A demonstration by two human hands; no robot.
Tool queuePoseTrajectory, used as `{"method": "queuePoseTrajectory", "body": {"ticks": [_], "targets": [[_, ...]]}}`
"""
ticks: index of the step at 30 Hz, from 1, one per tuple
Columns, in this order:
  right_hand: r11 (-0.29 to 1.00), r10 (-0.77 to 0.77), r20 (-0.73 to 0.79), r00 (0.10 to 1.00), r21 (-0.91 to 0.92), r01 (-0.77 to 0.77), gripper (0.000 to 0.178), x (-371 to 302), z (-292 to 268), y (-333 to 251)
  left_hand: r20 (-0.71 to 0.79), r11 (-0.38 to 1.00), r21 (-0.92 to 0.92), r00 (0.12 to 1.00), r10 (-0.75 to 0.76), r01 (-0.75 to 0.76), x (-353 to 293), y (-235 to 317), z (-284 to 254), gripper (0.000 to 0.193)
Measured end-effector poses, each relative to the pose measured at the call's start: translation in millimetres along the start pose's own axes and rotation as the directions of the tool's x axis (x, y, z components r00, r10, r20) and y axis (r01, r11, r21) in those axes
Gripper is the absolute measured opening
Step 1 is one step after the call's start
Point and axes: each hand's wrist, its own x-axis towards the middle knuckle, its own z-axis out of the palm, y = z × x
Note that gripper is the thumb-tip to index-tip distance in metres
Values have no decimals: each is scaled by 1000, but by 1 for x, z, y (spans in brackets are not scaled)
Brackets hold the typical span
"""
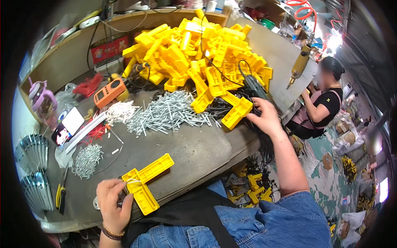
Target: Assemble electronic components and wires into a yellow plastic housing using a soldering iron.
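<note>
the left hand's (113, 204) fingers grip the t-shaped yellow plastic housing (140, 188) at the counter's (186, 144) front edge; best keep it steady, white cord (133, 180) unpinched. the right hand (268, 118) is beside the dark power screwdriver (255, 88); its fingers' grip is unclear.

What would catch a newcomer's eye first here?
The big heap of yellow parts at the back of the bench stands out most. Just in front lies a silvery pile of metal pins. Nearer, the left hand is at a branched yellow piece.
</note>
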Motion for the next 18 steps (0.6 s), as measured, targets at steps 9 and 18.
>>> {"method": "queuePoseTrajectory", "body": {"ticks": [9,18], "targets": [[968,-221,315,923,-43,246,34,20,-55,-38,-47,1000,-23,999,-22,21,-13,-10,13,30],[931,-236,248,940,334,146,42,97,13,-91,-75,1000,-1,997,-16,16,-16,-10,16,29]]}}
